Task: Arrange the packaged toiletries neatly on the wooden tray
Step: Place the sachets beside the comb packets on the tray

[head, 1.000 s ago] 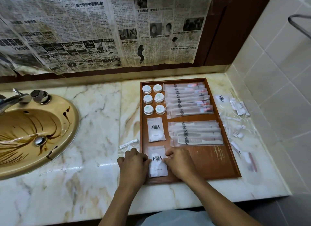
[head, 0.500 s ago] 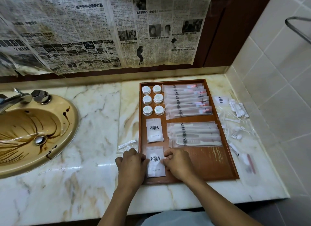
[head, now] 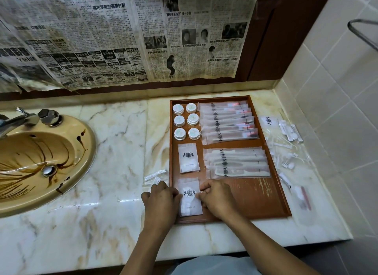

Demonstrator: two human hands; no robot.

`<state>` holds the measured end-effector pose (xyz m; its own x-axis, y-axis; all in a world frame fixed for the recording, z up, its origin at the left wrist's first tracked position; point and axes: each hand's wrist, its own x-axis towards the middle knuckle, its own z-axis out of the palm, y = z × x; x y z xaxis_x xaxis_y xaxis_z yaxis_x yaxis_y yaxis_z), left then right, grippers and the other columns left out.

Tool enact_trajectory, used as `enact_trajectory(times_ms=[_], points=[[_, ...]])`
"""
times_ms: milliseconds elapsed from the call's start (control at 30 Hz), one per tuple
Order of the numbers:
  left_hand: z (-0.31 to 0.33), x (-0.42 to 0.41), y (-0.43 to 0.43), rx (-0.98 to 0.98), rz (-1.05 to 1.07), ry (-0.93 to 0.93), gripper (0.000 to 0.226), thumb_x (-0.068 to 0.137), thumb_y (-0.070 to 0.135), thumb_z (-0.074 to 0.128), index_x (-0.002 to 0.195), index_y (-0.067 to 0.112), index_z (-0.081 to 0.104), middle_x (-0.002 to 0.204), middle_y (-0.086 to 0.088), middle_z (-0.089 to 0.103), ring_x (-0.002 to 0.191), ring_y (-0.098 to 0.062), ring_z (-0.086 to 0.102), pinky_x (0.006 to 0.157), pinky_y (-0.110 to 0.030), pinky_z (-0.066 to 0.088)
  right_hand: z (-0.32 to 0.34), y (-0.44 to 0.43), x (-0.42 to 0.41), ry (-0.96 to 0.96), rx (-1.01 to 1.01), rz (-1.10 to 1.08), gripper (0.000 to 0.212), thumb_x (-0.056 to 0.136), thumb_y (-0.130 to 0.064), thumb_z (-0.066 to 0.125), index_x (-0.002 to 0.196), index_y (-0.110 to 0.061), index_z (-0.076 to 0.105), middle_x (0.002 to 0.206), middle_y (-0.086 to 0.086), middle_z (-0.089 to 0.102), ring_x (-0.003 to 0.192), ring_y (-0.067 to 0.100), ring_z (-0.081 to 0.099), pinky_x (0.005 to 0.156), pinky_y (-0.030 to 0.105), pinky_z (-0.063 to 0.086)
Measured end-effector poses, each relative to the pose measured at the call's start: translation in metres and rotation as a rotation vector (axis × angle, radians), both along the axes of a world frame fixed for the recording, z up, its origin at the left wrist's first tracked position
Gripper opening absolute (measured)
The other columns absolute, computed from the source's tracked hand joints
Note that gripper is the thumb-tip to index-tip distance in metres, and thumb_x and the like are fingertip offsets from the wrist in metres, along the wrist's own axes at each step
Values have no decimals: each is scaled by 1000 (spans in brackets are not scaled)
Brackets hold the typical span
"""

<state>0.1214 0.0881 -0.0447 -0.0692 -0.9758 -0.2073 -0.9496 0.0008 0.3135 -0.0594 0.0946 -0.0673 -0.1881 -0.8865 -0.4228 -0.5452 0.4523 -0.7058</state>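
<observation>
Bare wood shows only in the near right corner of the wooden tray (head: pixel 257 199); packaged toiletries (head: pixel 229 121) cover the rest. My left grip (head: pixel 161 201) and right grip (head: pixel 218 199) pinch a shower cap packet (head: pixel 189 197) at near left. I see open marble surface (head: pixel 122 152) between sink (head: pixel 41 152) and tray. Loose packets (head: pixel 288 131) crowd the strip by the tiled wall (head: pixel 337 121).

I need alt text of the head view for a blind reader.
The left hand and right hand hold a white sachet by its sides at the near left of a wooden tray on a marble counter. Behind it lie another sachet, six round jars, packed toothbrushes and combs.
</observation>
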Motion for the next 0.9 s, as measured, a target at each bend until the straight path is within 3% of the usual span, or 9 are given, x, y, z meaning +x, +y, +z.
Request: enact_trajectory(times_ms=[667, 900], points=[[0, -2, -3, 4, 15, 9, 20, 98, 39, 57, 103, 31, 74, 108, 3, 58, 114, -21, 50, 94, -39, 29, -4, -1, 1, 12, 3, 19, 22, 79, -22, 82, 98, -23, 70, 76, -6, 72, 72, 9, 70, 77, 29, 58], [0, -6, -2, -85, 71, 80, 11, 94, 35, 64, 101, 30, 72, 99, 5, 59, 106, -23, 56, 89, -39, 29, 4, 3, -13, -129, 2, -63, 18, 82, -16, 79, 97, -19, 70, 60, -4, 70, 59, 8, 70, 71, 24, 58]])
